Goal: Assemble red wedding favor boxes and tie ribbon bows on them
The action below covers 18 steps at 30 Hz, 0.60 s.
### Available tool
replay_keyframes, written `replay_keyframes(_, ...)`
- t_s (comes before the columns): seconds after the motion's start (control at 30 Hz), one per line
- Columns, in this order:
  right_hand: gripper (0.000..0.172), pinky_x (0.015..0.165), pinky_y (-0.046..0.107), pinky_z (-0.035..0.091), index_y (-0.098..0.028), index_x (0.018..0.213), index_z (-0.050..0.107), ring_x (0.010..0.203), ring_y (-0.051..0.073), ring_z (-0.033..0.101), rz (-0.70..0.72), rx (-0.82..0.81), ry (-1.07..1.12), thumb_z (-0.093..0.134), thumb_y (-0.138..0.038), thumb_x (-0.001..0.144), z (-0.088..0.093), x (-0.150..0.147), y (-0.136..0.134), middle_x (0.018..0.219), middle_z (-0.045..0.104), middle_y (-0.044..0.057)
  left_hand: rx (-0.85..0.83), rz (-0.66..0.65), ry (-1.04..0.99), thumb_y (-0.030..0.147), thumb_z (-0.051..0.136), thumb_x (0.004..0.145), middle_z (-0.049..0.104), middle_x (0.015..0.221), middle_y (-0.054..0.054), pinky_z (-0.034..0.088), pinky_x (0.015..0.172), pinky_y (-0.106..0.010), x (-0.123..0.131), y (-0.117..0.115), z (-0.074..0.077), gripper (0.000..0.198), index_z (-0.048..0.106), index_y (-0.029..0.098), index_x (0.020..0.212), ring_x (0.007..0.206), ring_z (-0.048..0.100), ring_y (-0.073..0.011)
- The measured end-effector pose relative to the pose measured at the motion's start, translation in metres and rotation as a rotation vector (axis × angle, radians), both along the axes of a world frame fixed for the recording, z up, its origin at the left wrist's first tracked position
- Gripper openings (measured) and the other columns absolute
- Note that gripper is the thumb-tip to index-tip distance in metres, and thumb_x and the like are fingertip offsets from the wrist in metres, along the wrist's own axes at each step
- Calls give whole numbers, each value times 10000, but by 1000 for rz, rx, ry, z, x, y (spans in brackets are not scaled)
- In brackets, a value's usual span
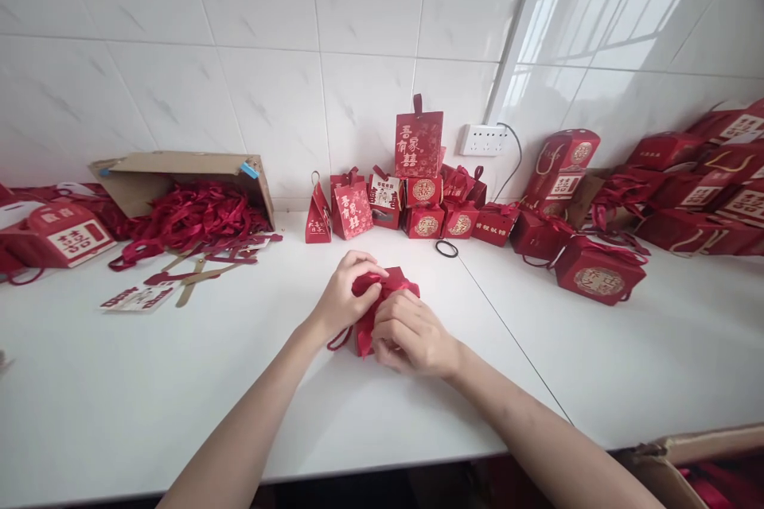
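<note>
Sitting between both hands (351,294): red box (364,324)

Bright glare on upper-right tiles (626,4)

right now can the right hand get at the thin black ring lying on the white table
Probably yes: nothing visible stands between the right hand and the black ring, though the hand is occupied at the small red ribboned box.
</note>
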State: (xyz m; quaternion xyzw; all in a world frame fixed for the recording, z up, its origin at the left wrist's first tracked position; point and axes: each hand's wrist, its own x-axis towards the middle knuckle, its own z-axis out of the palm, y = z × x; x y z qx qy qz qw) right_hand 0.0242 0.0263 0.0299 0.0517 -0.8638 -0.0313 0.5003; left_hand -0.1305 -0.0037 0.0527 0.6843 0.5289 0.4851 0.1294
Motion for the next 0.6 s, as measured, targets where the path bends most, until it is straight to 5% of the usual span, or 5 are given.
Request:
replay_keyframes(0.27,225,550,304,372,-238,719,309,586,159,418,135,-192,64,405,-114,557,-4,1,0,626,414,-5,34,39,154,261,538,749,600,946,-61,431,895,-351,1,-5,6,114,593,214,661,960,543,-217)
replay_keyframes(0.6,229,586,303,430,-227,804,412,596,137,501,62,-130,93,482,-54,670,-3,-4,-8,630,520,-17,-56,113,28,244,590,717,599,796,-20,444,815,-325,3,1,-1,141,535,205,593,840,564,-189)
